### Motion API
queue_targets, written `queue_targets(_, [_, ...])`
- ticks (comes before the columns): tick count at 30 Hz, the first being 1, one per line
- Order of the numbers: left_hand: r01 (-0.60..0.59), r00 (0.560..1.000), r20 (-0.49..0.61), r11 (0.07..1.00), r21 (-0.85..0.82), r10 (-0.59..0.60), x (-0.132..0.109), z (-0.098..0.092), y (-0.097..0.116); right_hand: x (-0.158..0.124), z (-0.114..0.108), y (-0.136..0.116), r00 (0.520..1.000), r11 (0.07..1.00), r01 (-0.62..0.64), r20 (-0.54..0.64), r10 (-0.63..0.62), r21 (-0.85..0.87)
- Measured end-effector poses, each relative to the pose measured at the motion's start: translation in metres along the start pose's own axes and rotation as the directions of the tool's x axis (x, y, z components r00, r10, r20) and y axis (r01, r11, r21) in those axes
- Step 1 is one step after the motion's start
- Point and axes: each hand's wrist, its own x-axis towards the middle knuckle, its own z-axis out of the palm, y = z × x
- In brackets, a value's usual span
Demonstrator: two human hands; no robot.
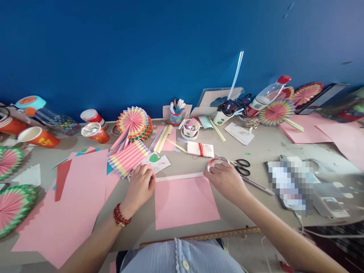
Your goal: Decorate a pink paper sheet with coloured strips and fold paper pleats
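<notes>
A pink sheet of paper (184, 204) lies in front of me with a narrow white strip (182, 176) along its far edge. I cannot tell whether the strip is a fold or tape. My left hand (142, 182), wearing a dark red bead bracelet (121, 216), is closed at the sheet's far left corner. At the far right corner, the fingers of my right hand (224, 178) pinch the edge; their tips are partly hidden. A roll of tape (216, 160) sits just beyond the right hand. Beside the left hand lies a pleated striped paper (129, 157).
Black-handled scissors (241, 167) and a pen (258, 185) lie to the right, near a phone (290, 185). More pink sheets (76, 201) cover the left side. Paper rosettes (133, 119), cups (95, 132) and a bottle (264, 96) stand along the blue wall.
</notes>
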Motion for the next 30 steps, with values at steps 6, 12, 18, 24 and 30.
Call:
queue_targets(6, [-0.004, 1.0, -0.01, 1.0, 0.0, 0.004, -0.0009, 0.0018, -0.0003, 0.0018, -0.0005, -0.001, 0.999, 0.999, 0.002, 0.038, -0.001, -0.033])
queue_targets(12, [-0.003, 1.0, -0.013, 1.0, -0.008, 0.003, -0.0009, 0.0016, -0.0009, 0.004, -0.0031, -0.001, 0.998, 1.0, 0.002, 0.055, 0.0, -0.029])
queue_targets(18, [-0.005, 1.0, -0.012, 1.0, -0.007, 0.005, -0.0007, 0.0017, -0.001, 0.006, -0.0024, -0.0028, 0.998, 1.0, 0.005, 0.059, -0.004, -0.019])
queue_targets(24, [-0.002, 1.0, -0.012, 1.0, -0.008, 0.002, -0.0009, 0.001, -0.0008, 0.005, -0.0013, -0.0031, 0.997, 0.999, -0.003, 0.072, 0.006, -0.04])
queue_targets(30, [-0.004, 1.0, -0.002, 1.0, -0.009, 0.004, -0.0014, 0.0013, -0.0019, 0.0055, -0.0028, -0.0029, 0.997, 1.0, -0.001, 0.078, 0.003, -0.022])
